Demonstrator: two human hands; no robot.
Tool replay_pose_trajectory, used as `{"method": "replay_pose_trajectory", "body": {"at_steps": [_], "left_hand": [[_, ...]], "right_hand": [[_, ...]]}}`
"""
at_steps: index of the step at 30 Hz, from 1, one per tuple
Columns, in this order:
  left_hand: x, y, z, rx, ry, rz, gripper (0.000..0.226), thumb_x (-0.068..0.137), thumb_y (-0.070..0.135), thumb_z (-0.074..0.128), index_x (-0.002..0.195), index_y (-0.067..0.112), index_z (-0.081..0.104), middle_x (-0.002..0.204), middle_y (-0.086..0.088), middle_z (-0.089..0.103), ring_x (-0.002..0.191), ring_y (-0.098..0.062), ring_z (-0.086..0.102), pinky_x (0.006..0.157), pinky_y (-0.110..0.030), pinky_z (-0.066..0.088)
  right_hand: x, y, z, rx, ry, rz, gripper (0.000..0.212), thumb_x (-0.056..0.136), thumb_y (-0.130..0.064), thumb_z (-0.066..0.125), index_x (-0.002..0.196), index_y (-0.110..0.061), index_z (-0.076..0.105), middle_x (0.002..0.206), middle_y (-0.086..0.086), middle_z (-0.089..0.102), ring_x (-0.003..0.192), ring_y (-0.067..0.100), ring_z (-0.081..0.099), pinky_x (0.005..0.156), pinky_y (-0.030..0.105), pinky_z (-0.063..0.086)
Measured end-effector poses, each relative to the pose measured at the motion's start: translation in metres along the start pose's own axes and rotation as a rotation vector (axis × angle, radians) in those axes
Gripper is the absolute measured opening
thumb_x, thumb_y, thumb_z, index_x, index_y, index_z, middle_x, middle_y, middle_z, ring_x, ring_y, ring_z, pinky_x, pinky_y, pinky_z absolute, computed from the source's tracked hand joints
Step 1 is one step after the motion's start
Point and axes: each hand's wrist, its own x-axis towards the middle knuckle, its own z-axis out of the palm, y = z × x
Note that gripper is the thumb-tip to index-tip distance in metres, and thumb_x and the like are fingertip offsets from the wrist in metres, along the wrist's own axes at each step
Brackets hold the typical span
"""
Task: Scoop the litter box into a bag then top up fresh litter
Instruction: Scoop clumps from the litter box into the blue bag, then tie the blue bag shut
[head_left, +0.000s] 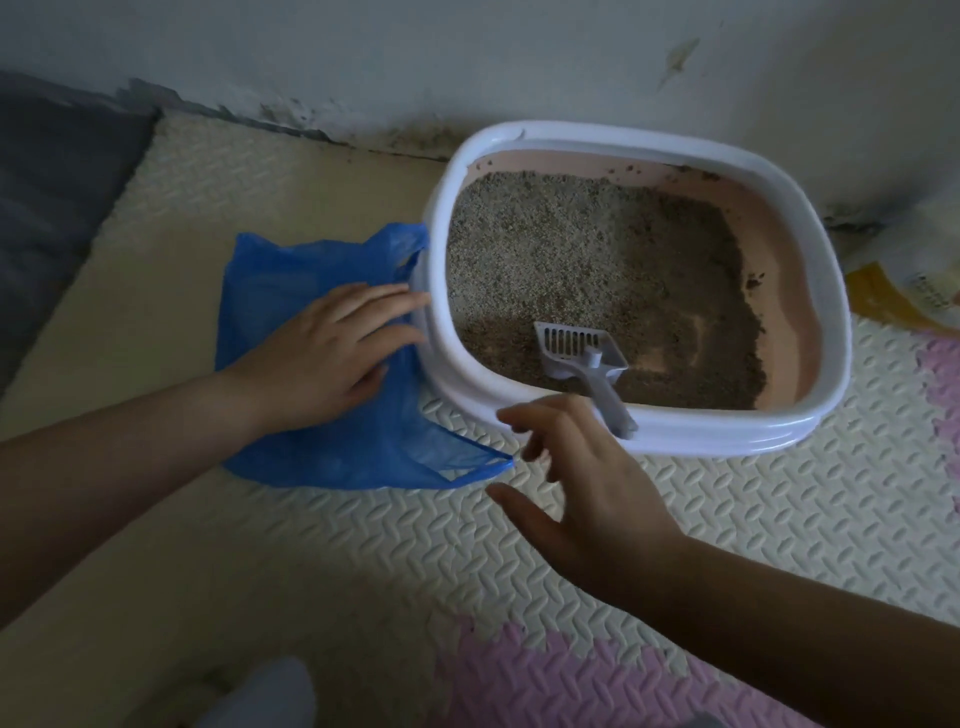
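Right hand (582, 488), scoop handle (612, 401) roughly nearward

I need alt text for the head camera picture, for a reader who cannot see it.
A person's left hand rests flat on a blue plastic bag beside a white litter box, while the open right hand hovers by the grey scoop lying in the litter. All sit on a cream foam floor mat.

blue bag (332, 447) flat beside white litter box (675, 434); grey scoop (587, 358) in litter.
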Motion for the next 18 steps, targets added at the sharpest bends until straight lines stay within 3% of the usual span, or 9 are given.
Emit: {"method": "replay_pose_trajectory", "body": {"at_steps": [5, 11, 15, 18], "left_hand": [[0.012, -0.017, -0.018, -0.025, 0.113, -0.136, 0.054, 0.091, 0.027, 0.043, 0.143, 0.011, 0.040, 0.152, -0.010, 0.032, 0.138, -0.025, 0.031, 0.114, -0.037, 0.022], [0.042, -0.033, -0.015, -0.123, 0.064, -0.302, 0.069, 0.087, 0.046, 0.031, 0.143, 0.005, 0.037, 0.147, -0.014, 0.040, 0.135, -0.030, 0.037, 0.111, -0.039, 0.026], [0.052, -0.038, -0.014, -0.131, 0.023, -0.357, 0.067, 0.084, 0.052, 0.029, 0.127, 0.007, 0.053, 0.122, -0.012, 0.060, 0.112, -0.032, 0.054, 0.096, -0.041, 0.039], [0.054, -0.039, -0.012, -0.174, 0.096, -0.375, 0.043, 0.086, 0.043, 0.041, 0.098, 0.005, 0.057, 0.091, -0.008, 0.061, 0.086, -0.030, 0.055, 0.075, -0.041, 0.042]], "right_hand": [[0.033, -0.011, 0.039, -0.120, -0.291, 0.051, 0.053, 0.091, -0.037, 0.055, 0.137, -0.021, 0.037, 0.134, -0.006, 0.039, 0.106, 0.016, 0.057, 0.077, 0.032, 0.048], [0.042, 0.002, 0.060, -0.301, -0.484, 0.123, 0.054, 0.093, -0.041, 0.049, 0.140, -0.023, 0.031, 0.132, -0.003, 0.046, 0.114, 0.021, 0.054, 0.087, 0.039, 0.048], [0.041, 0.011, 0.063, -0.336, -0.526, 0.129, 0.052, 0.091, -0.038, 0.053, 0.138, -0.022, 0.035, 0.129, -0.002, 0.047, 0.113, 0.021, 0.054, 0.086, 0.037, 0.047], [0.040, 0.019, 0.063, -0.364, -0.525, 0.146, 0.044, 0.092, -0.035, 0.052, 0.132, -0.023, 0.042, 0.126, -0.004, 0.050, 0.110, 0.020, 0.056, 0.081, 0.035, 0.046]]}}
